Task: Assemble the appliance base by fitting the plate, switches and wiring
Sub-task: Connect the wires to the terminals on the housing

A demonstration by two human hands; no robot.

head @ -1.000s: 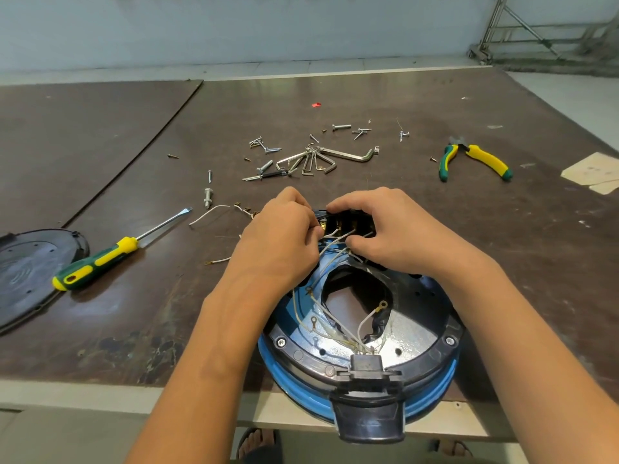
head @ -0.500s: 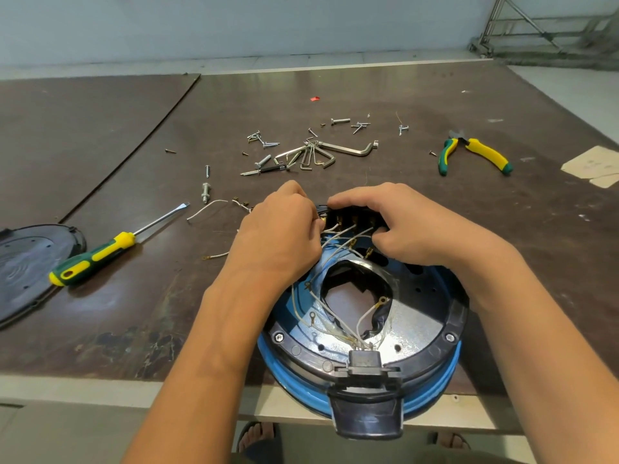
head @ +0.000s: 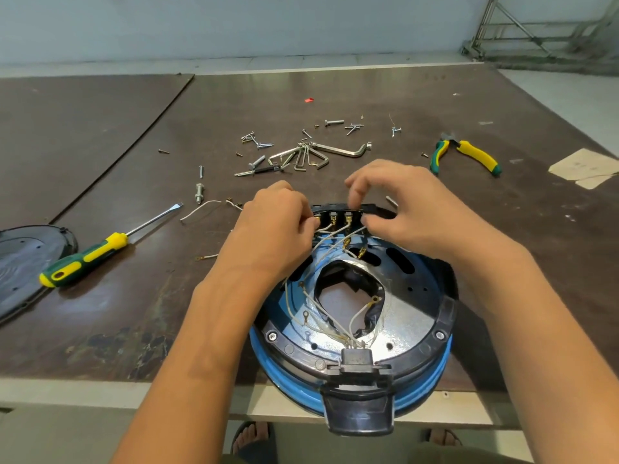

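From the head view, the appliance base (head: pixel 435 329) sits upside down at the near edge of the table (head: pixel 234 95), its black handle hanging over the edge. The shiny plate (head: pixel 408 316) lies inside its black ring, and pale wires (head: pixel 356 316) loop over the middle opening. The switch block (head: pixel 338 212) stands at the base's far rim.

The left hand (head: pixel 278 229) is curled tight and grips the block's left end. The right hand (head: pixel 412 212) has its thumb on the right end and its fingers bent above, but I can't tell whether it is gripping.

A screwdriver (head: pixel 90 256) lies to the left, hex keys (head: pixel 301 157) lie beyond the hands, and pliers (head: pixel 475 157) lie far right.
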